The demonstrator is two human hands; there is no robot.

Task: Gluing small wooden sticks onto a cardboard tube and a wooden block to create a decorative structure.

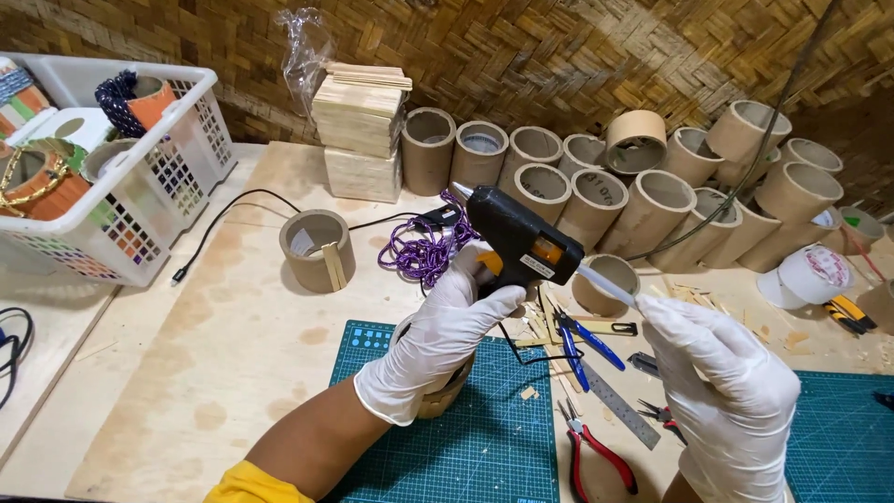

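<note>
Gloved in white, the left hand grips a black glue gun by its handle above a green cutting mat. Its long axis slants, nozzle pointing up-left toward cardboard tubes. Right hand pinches the translucent glue stick at the gun's rear. Pliers, a steel ruler and purple cord lie nearby on plywood.

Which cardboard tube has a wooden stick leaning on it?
The lone short tube standing upright left of the purple cord, apart from the rows along the wall.
</note>
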